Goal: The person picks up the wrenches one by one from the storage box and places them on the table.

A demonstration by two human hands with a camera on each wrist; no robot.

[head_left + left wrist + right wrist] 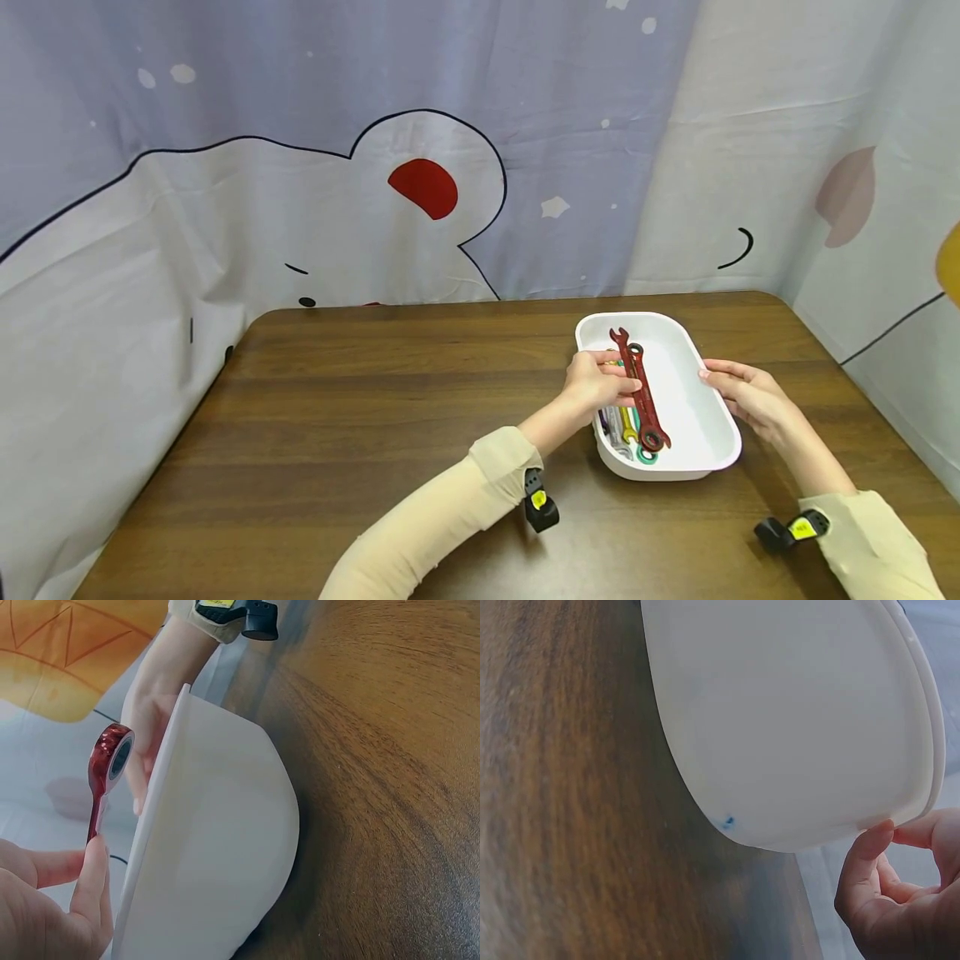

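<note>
Between left-hand fingers [611,375], red wrench [645,400] over white tray [705,433].

brown wooden table [360,417] | white tray [705,417] standing on it, right of middle

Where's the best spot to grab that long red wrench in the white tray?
Probably the middle of the shaft of the red wrench, coming from above on the tray's left side. It lies lengthwise on top of the other wrenches, so its narrow shaft is free to pinch, while both ends are wider heads. The left hand pinches it about there; the right hand touches the white tray at its rim.
</note>
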